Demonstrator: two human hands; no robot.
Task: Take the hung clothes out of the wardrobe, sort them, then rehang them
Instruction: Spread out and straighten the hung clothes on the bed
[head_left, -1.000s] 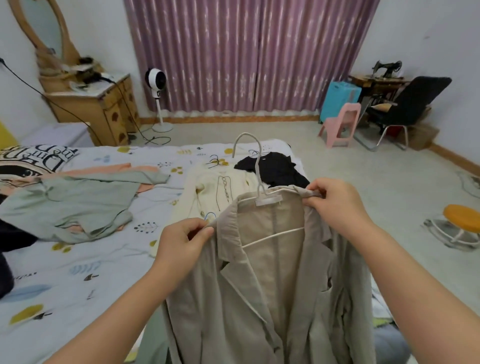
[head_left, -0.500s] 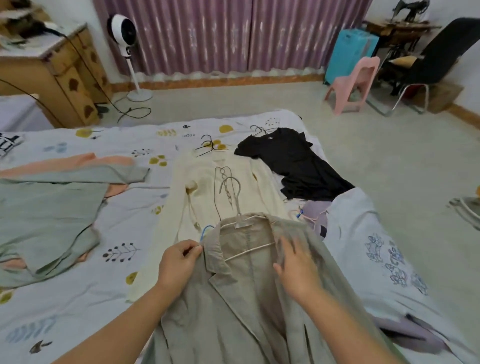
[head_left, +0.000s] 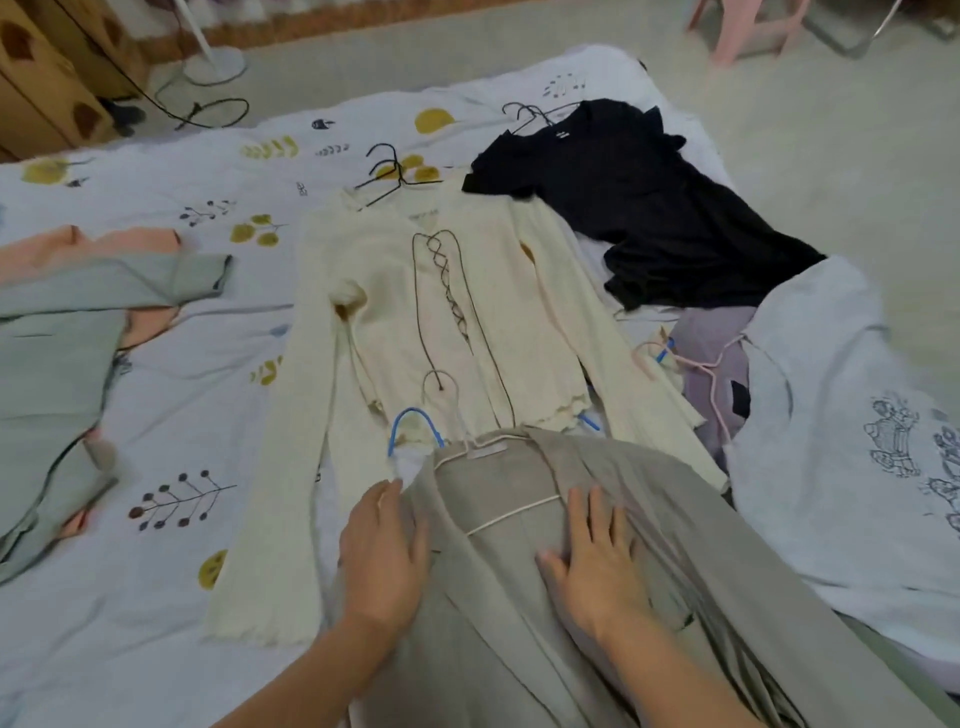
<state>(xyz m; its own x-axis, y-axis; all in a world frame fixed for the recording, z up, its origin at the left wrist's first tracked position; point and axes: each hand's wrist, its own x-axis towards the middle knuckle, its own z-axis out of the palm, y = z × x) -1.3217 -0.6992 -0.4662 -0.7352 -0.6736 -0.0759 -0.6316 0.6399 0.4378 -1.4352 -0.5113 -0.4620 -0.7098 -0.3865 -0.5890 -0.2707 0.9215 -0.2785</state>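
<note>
- I see my left hand (head_left: 384, 556) lying flat on the left lapel of the beige jacket (head_left: 597, 597), fingers straight and holding nothing.
- My right hand (head_left: 597, 561) presses flat on the jacket's inner lining, fingers spread, also holding nothing.
- The jacket lies on the bed (head_left: 156, 597) on its white hanger (head_left: 467, 447); its lower part runs out of the bottom edge, so I cannot see the hem.
- The jacket's collar overlaps the hem of the cream lace-up top (head_left: 441, 322); a blue hanger (head_left: 410, 426) pokes out between them, mostly hidden.
- Beyond it lies a black top (head_left: 639, 208) on a dark wire hanger.
- A pale blue printed garment (head_left: 841, 441) at right is blurred; its print I cannot read.
- A lilac piece (head_left: 717, 343) with a pink hanger is half buried beneath it.
- The grey-green garment (head_left: 57, 364) at left is cut off by the frame.
</note>
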